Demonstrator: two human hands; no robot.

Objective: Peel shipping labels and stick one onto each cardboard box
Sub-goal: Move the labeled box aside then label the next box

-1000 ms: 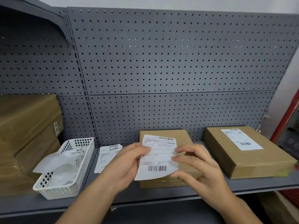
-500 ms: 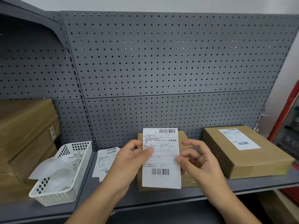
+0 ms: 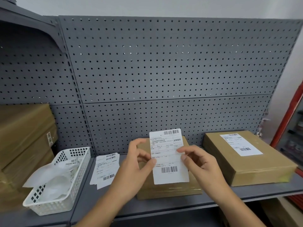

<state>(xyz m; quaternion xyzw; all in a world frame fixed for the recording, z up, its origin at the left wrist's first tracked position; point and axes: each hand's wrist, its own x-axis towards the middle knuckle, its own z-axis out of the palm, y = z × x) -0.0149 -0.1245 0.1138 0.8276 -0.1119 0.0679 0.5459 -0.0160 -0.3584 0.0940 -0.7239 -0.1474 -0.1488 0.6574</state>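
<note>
Label (image 3: 168, 154) is held upright, long axis vertical, print toward the viewer. The left hand (image 3: 136, 164) pinches its left edge and the right hand (image 3: 200, 163) pinches its right edge. The target box (image 3: 172, 190) lies on the shelf (image 3: 91, 199) directly behind and below the label, equally near both hands.

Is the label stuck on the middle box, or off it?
Off. The left hand and right hand pinch the label by its side edges, holding it up before the middle box.
</note>
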